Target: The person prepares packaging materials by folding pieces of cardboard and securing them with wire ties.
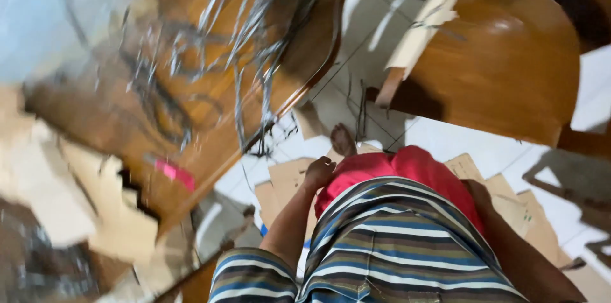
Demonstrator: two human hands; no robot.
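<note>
Down by the red shorts [394, 172], the left hand [318, 172] is curled, fingers seemingly empty; right hand [478, 191] fingers hidden. Cardboard sheets [289, 179] on the floor look light, stiff, best gripped by an edge.

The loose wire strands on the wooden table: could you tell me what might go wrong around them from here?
The wire strands trail over the table edge, so they might snag on clothing or get dragged off. Cardboard pieces cover the tiled floor near the bare foot, a possible slip. Both the left hand and right hand rest by the hips.
</note>
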